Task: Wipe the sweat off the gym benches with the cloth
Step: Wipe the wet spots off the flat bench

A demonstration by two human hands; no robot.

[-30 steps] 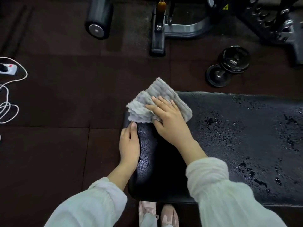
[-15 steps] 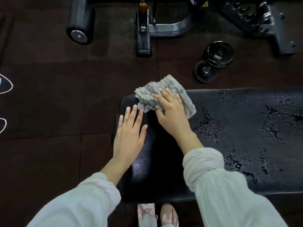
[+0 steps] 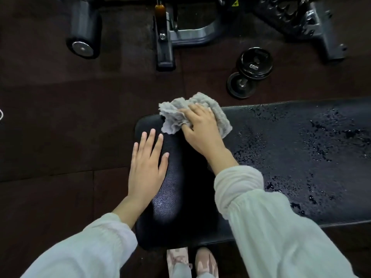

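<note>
A black padded gym bench runs from the centre to the right edge, with sweat droplets scattered over its right part. A crumpled grey cloth lies at the bench's far left corner. My right hand grips the cloth, fingers curled over it and thumb tucked under a fold, pressing it onto the pad. My left hand rests flat on the bench's left end with fingers straight and spread, holding nothing. The pad under and near both hands looks dry.
A black dumbbell lies on the dark rubber floor just beyond the bench. Further back stand a machine frame, a roller pad and a rack base. My shoes show below the bench's near edge.
My left hand moved from the bench's end face up onto its top and flattened. My right hand bunched the cloth and slid it toward the far edge.
</note>
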